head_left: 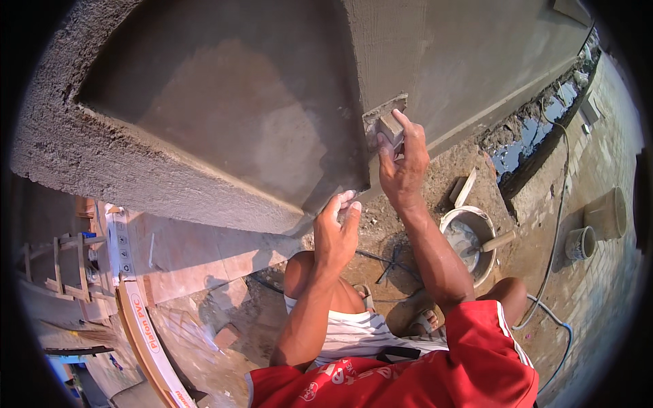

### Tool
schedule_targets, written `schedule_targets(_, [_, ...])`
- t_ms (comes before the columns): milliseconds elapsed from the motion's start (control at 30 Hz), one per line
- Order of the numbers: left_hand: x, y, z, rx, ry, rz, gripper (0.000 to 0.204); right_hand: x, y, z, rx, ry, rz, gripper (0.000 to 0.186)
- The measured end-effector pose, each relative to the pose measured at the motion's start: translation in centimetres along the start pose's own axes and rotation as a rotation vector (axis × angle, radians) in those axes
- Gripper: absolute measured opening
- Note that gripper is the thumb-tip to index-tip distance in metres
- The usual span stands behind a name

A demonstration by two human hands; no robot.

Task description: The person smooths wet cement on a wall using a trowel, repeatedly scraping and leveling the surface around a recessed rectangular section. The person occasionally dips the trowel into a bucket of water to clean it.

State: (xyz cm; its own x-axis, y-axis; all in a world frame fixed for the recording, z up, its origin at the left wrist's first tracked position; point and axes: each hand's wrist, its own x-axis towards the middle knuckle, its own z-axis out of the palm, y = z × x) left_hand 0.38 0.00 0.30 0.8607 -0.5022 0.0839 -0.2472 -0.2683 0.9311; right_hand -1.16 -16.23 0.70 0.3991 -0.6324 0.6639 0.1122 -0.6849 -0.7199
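My right hand (401, 160) grips a small plasterer's float (391, 124) with a blocky handle, its face against the grey plastered wall (462, 54) just right of a recessed panel's edge (355, 81). My left hand (337, 231) is at the lower right corner of the smooth, damp-looking recess (231, 115), fingers curled at the edge. Whether it holds something there I cannot make out. Below my right hand a bucket (460, 232) of grey mix has a wooden-handled tool (498, 241) in it.
A wooden offcut (464, 188) lies near the bucket. A water-filled trench (520, 146) follows the wall. Two containers (602, 214) and a hose (561, 204) are at the right. Long white packaged strips (143, 319), a wooden ladder-like frame (68, 265) and rubble are at the left.
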Motion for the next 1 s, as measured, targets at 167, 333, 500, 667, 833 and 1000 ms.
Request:
schedule_targets(167, [0.2,-0.2,0.8,-0.040,-0.039,0.003,0.029,-8.5,7.4,0.0,-0.100,-0.077,0.086,0.049])
schedule_targets(333, [0.1,-0.4,0.6,0.003,-0.027,-0.006,0.029,-5.5,3.9,-1.9,0.024,-0.020,0.148,0.049])
schedule_targets(500, [0.2,-0.1,-0.2,0.034,-0.020,-0.043,0.030,3.7,-3.9,-1.6,0.072,-0.084,0.040,0.050])
schedule_targets(667, [0.5,-0.3,1.0,-0.018,-0.034,-0.027,0.030,-5.3,4.6,-0.8,-0.090,-0.092,-0.004,0.051])
schedule_targets(833, [0.6,-0.3,1.0,0.030,-0.028,0.004,0.029,-3.6,2.0,-3.1,-0.038,-0.051,0.049,0.052])
schedule_targets(1000, [0.6,-0.8,0.5,-0.017,0.004,-0.062,0.029,5.7,-6.0,-2.5,0.046,0.006,-0.062,0.052])
